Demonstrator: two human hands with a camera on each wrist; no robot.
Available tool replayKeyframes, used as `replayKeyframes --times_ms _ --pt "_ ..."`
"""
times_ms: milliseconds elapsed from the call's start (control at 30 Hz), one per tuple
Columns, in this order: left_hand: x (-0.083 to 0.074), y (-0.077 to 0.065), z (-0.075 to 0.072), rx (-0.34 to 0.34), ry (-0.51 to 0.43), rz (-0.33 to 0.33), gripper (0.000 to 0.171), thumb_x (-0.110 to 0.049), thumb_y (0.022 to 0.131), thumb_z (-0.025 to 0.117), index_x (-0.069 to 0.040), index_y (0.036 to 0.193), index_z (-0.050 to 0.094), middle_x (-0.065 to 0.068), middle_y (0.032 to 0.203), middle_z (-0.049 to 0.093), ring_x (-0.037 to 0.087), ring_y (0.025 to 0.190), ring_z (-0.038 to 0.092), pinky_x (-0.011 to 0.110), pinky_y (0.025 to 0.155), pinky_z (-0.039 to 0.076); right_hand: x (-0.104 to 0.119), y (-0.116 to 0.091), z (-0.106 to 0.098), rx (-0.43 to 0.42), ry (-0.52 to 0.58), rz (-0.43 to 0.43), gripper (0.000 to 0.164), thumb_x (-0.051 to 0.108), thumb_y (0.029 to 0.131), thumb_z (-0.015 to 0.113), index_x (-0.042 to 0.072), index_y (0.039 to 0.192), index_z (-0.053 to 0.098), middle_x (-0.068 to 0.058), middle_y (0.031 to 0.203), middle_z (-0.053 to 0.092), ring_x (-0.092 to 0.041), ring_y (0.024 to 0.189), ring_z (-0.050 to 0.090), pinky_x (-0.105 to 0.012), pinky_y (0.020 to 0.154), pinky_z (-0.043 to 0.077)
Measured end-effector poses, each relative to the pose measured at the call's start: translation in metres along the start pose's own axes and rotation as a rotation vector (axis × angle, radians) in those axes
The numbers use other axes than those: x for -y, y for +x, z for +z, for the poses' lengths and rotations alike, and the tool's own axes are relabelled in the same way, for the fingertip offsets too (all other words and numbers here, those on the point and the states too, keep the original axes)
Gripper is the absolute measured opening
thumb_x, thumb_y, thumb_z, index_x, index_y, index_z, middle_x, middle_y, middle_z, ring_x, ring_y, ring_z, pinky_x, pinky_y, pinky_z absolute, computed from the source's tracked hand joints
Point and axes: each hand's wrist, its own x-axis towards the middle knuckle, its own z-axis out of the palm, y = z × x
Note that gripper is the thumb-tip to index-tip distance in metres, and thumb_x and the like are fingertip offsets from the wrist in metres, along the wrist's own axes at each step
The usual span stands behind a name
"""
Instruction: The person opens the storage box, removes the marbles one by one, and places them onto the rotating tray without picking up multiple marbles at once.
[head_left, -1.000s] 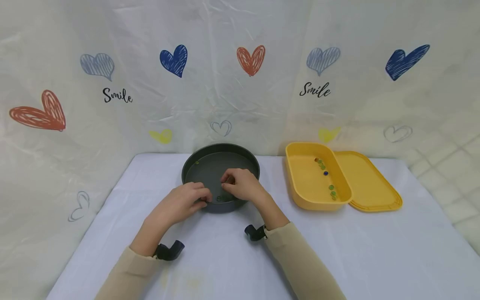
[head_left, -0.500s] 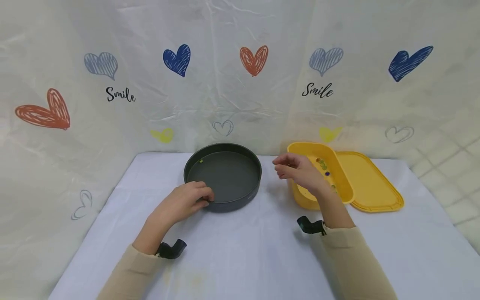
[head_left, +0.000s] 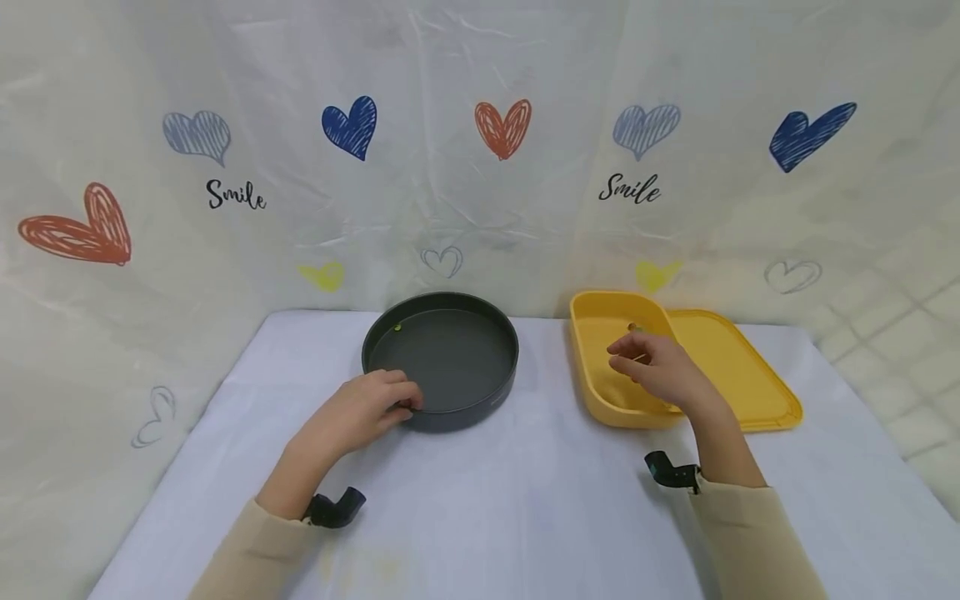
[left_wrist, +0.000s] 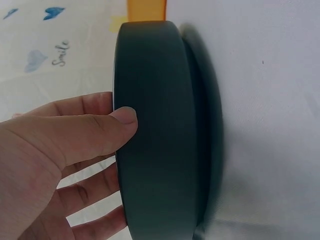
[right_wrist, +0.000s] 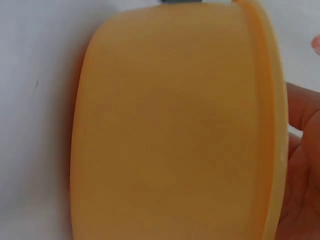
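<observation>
Pan (head_left: 450,367), seemingly one green bead (head_left: 397,327)

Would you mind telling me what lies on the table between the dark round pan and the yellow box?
Nothing: between the dark round pan and the yellow box the head view shows only bare white tablecloth.

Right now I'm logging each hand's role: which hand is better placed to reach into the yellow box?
The right hand: it hovers over the yellow box. The left hand rests on the dark round pan rim, farther off.
</observation>
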Motion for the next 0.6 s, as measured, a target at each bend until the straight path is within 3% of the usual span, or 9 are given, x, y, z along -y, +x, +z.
replayKeyframes --times_ms 200,600 --pt "0.000 0.001 -0.001 0.015 0.003 -0.002 0.017 -0.012 0.086 0.079 -0.023 0.097 0.071 -0.013 0.092 0.062 0.007 0.087 0.061 0.029 0.077 0.053 -0.006 0.001 0.001 -0.015 -0.253 0.040 0.033 0.031 0.097 0.063 0.007 0.120 0.065 -0.018 0.116 0.066 -0.036 0.106 0.060 -0.054 0.091 0.048" --pt "0.000 0.001 -0.003 0.033 0.003 -0.032 0.019 -0.011 0.085 0.079 -0.024 0.096 0.071 -0.014 0.092 0.061 0.006 0.087 0.061 0.029 0.077 0.053 -0.014 0.009 0.006 -0.006 -0.386 0.072 0.037 0.031 0.097 0.063 0.003 0.121 0.065 -0.029 0.125 0.060 -0.046 0.113 0.054 -0.063 0.096 0.042"
